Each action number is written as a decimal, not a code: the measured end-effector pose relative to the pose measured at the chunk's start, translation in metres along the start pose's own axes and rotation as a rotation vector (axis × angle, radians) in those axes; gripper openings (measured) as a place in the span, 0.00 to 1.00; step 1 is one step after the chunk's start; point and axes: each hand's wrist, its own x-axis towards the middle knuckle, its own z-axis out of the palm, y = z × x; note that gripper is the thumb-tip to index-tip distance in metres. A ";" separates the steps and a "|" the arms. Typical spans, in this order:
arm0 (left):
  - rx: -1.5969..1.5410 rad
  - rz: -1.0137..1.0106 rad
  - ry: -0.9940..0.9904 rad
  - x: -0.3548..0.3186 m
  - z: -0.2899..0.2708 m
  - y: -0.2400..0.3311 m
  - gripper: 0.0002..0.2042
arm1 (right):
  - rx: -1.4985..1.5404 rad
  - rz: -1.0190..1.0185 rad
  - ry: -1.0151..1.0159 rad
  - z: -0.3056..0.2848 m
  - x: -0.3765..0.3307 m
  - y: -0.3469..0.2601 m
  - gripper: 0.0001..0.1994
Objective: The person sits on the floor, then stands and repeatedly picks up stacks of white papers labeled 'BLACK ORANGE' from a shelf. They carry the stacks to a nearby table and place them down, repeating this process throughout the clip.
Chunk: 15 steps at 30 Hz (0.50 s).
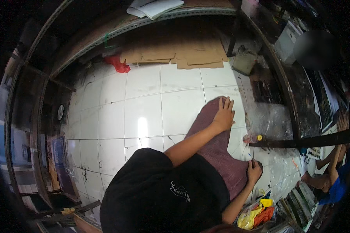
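My left hand (224,115) lies over a knee in maroon patterned cloth (212,134), fingers spread and holding nothing. Lower down, my right hand (254,171) rests by the other knee with its fingers curled in. Whatever may be between those fingertips is too small to make out. A small bottle with a yellow cap (253,138) lies on the white tiles between the two hands, toward the right. Close to my right forearm sits a clear plastic bag (256,213) with yellow and orange contents.
Flattened cardboard (182,52) and a red plastic bag (118,64) lie under the far shelf (144,23). Crumpled clear plastic (270,122) spreads beside a dark metal post (307,141). A grimy container (245,62) stands far right. Another person's blue-clothed body (338,186) is at right.
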 end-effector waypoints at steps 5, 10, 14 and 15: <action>-0.027 0.071 -0.072 -0.004 -0.011 -0.036 0.27 | 0.032 0.032 0.010 0.039 -0.008 -0.035 0.18; 0.057 0.062 -0.178 -0.012 -0.019 -0.013 0.31 | -0.340 -0.150 -0.141 0.046 -0.008 -0.027 0.20; -0.666 0.186 -0.415 -0.040 -0.009 0.060 0.34 | 0.570 0.095 -0.620 0.031 -0.001 -0.096 0.23; -0.822 0.212 -0.387 -0.055 0.006 0.074 0.34 | 0.695 0.089 -0.609 0.061 0.001 -0.084 0.22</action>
